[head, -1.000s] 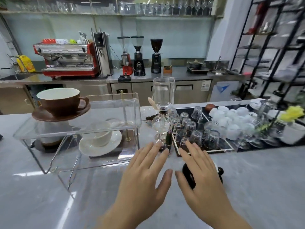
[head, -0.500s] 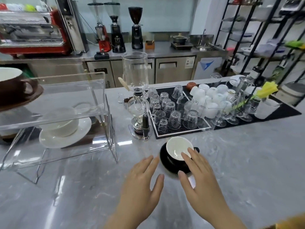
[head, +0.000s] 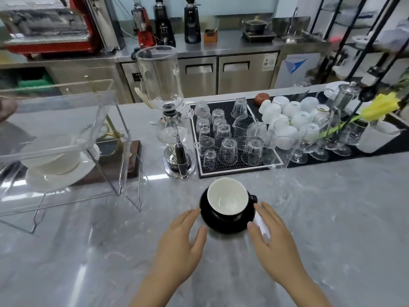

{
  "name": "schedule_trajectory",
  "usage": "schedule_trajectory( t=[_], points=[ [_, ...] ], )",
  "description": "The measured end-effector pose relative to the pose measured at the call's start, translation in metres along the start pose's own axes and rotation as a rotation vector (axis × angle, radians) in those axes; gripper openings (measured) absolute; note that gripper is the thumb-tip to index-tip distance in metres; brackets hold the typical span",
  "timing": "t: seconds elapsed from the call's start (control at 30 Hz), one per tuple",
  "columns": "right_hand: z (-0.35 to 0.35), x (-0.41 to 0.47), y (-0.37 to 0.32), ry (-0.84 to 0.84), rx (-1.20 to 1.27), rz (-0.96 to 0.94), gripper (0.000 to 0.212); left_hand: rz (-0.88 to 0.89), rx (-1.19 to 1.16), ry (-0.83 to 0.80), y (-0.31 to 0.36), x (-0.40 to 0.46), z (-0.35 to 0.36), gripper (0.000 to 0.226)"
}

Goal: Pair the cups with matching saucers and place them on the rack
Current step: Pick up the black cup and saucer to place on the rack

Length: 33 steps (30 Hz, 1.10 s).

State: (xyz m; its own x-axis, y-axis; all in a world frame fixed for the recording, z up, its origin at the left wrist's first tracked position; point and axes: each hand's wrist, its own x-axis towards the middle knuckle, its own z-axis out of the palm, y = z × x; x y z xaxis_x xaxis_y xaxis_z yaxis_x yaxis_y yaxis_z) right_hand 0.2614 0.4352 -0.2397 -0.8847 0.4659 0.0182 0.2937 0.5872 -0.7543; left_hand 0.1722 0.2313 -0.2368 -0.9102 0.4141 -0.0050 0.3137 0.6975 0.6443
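Left hand [head: 179,238] and right hand [head: 271,234], fingers spread and holding nothing, flank the black saucer [head: 205,212] bearing an upright cup [head: 228,199]; fingertips at its rim.

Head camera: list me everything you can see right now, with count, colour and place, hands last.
black cup: one, black with white inside, upright on its saucer, counter centre
black saucer: one, black, under that cup
clear rack: one, transparent, counter left
white cup: one, white, on the rack's lower level
white saucer: one, white, under the white cup
siphon brewer: one, clear glass, behind the black cup
glasses: many, clear, upside down on a black mat
white cups: a pile, white, right of the glasses; count unclear
yellow flower: one, far right
espresso machine: one, red, back counter left
grinders: three, back counter
left hand: open, at the saucer's left edge
right hand: open, at its right edge
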Motion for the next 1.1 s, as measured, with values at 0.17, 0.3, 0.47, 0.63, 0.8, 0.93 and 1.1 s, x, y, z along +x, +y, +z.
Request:
schedule_trajectory(
  t=[0.17, 0.3, 0.47, 0.63, 0.8, 0.93, 1.1],
  points=[
    [0.003, -0.002, 0.000, 0.036, 0.053, 0.005, 0.035, -0.110, -0.121, 0.061, -0.009, 0.004, -0.001, 0.045],
    [-0.002, 0.060, 0.042, -0.042, 0.153, 0.075, 0.037, -0.342, -0.269, 0.094, 0.002, 0.050, 0.034, 0.047],
    [0.004, 0.068, 0.045, -0.054, 0.299, 0.231, 0.052, -0.424, -0.376, 0.077, -0.003, 0.053, 0.036, 0.055],
    [0.003, 0.076, 0.043, -0.036, 0.368, 0.259, 0.049, -0.512, -0.600, 0.077, -0.002, 0.060, 0.033, 0.062],
    [0.005, 0.091, 0.048, -0.072, 0.488, 0.310, 0.047, -0.594, -0.739, 0.086, 0.001, 0.071, 0.033, 0.042],
    [0.007, 0.096, 0.051, -0.116, 0.556, 0.360, 0.044, -0.614, -0.778, 0.071, -0.001, 0.073, 0.034, 0.043],
    [0.006, 0.099, 0.052, -0.170, 0.550, 0.378, 0.046, -0.658, -0.840, 0.027, -0.005, 0.073, 0.035, 0.065]
  ],
)
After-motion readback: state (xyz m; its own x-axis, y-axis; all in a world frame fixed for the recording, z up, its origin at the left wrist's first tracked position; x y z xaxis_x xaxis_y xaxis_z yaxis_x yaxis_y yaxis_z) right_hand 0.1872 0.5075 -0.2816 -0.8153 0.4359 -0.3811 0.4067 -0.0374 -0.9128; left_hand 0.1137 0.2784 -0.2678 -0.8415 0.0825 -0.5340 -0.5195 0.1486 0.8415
